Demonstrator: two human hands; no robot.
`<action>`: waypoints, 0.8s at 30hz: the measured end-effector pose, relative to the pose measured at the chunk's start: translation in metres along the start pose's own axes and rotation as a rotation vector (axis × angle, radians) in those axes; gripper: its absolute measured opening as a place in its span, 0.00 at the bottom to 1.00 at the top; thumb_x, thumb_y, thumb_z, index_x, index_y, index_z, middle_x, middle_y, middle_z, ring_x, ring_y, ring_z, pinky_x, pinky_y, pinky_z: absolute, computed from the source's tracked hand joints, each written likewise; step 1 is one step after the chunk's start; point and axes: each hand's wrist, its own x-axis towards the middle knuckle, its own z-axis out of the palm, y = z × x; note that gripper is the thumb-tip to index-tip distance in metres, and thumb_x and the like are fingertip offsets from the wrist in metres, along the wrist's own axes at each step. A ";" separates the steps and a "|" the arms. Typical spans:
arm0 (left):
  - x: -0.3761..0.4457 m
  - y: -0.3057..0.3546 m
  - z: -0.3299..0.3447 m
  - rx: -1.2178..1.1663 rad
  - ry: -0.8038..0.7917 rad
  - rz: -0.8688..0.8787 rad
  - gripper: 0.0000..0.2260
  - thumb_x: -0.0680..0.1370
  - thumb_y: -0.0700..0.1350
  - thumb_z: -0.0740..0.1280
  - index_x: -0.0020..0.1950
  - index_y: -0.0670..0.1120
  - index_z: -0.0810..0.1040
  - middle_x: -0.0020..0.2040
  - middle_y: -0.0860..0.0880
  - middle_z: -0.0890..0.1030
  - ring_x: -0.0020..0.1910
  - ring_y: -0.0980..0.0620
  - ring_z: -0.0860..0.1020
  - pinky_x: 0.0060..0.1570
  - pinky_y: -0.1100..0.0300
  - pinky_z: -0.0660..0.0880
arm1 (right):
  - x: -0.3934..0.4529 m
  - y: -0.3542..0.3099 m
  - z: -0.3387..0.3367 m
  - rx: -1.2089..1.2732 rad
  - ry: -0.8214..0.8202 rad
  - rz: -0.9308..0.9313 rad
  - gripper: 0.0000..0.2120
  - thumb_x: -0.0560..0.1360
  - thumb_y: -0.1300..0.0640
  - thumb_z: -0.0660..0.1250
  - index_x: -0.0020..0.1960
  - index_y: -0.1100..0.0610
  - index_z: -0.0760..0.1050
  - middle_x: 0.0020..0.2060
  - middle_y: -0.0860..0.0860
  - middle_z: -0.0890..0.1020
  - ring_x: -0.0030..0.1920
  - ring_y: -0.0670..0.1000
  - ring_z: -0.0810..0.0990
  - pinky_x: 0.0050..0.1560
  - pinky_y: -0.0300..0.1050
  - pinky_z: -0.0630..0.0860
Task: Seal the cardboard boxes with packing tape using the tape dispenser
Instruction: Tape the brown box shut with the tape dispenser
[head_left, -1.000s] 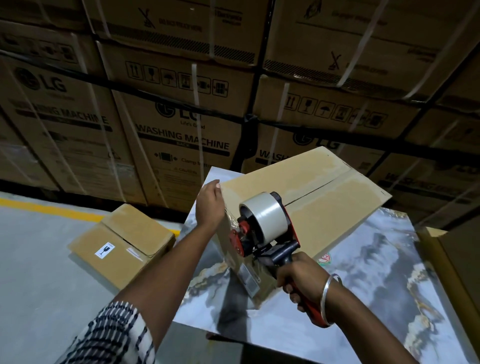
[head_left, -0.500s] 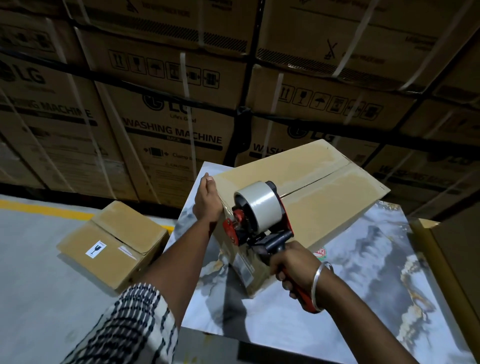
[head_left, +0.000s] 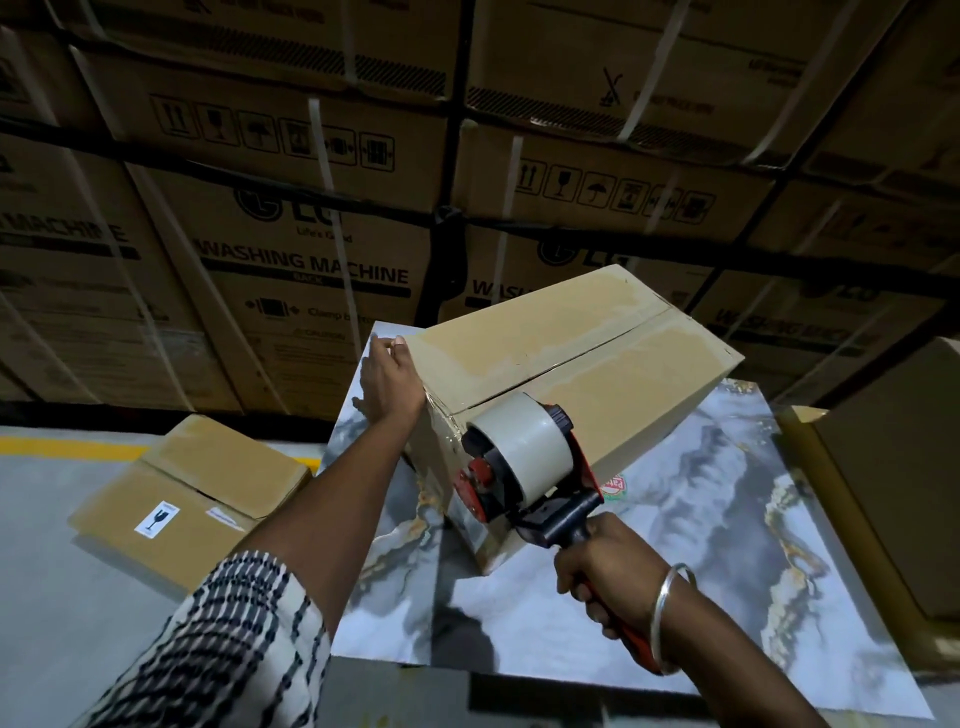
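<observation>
A long cardboard box lies on the marble-patterned table, its top flaps meeting in a centre seam. My right hand grips the handle of a red and black tape dispenser with a pale roll of packing tape. The dispenser is pressed against the near end face of the box, just under the seam's end. My left hand lies against the box's left side near its top edge, fingers stretched forward and thumb on the top corner.
A smaller closed cardboard box with a fragile sticker sits on the grey floor at the left. Another tall box stands at the right of the table. Stacked, strapped washing machine cartons fill the background. A yellow floor line runs at the left.
My left hand has slid forward along the box's left side. The dispenser has stayed at the near end face. The camera has tilted.
</observation>
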 end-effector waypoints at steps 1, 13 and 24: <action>-0.004 -0.001 -0.001 -0.002 0.052 0.067 0.24 0.84 0.59 0.51 0.73 0.48 0.69 0.73 0.45 0.71 0.74 0.41 0.66 0.68 0.36 0.64 | 0.001 0.000 0.001 0.003 0.008 -0.001 0.12 0.66 0.66 0.65 0.45 0.58 0.65 0.30 0.54 0.64 0.27 0.51 0.57 0.30 0.42 0.54; -0.080 -0.056 -0.001 0.012 -0.267 0.782 0.30 0.77 0.57 0.57 0.79 0.51 0.59 0.82 0.51 0.52 0.81 0.46 0.46 0.75 0.35 0.53 | 0.003 0.001 0.003 0.024 0.033 0.006 0.16 0.59 0.63 0.66 0.45 0.58 0.66 0.29 0.54 0.64 0.26 0.51 0.58 0.31 0.43 0.54; -0.053 -0.037 -0.018 0.293 -0.440 0.752 0.40 0.75 0.75 0.44 0.79 0.51 0.57 0.82 0.57 0.45 0.80 0.55 0.39 0.71 0.28 0.55 | 0.024 -0.020 0.007 0.032 0.051 -0.013 0.11 0.67 0.68 0.64 0.42 0.57 0.64 0.28 0.54 0.65 0.25 0.52 0.58 0.31 0.43 0.54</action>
